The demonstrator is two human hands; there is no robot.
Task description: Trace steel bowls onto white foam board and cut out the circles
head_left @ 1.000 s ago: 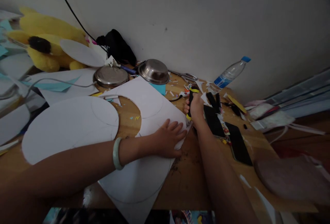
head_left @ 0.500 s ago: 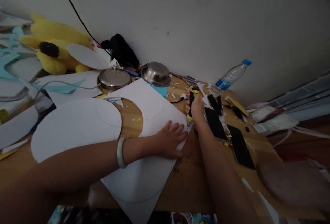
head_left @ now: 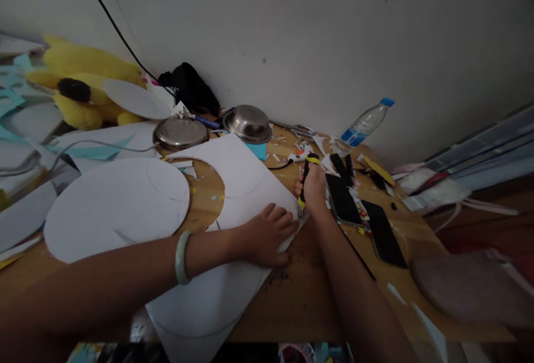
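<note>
My left hand lies flat with its fingers spread a little, pressing on a large white sheet with pencil curves and a rounded cut-out edge. My right hand is wrapped round a black and yellow cutter, held upright with its lower tip at the sheet's right corner. A pale green bangle is on my left wrist. To the left, a white rounded piece of paper rests on the wooden table, partly behind my left forearm.
Behind the sheet are a round metal lid, a metal bowl, scissors and a glue gun. A bottle, two dark phones and paper scraps lie rightward. A yellow plush toy sits back left.
The view has shifted slightly. My left hand and the sheet have moved a little left and down in view, and the left fingers are more drawn together. The cutter remains in my right hand.
</note>
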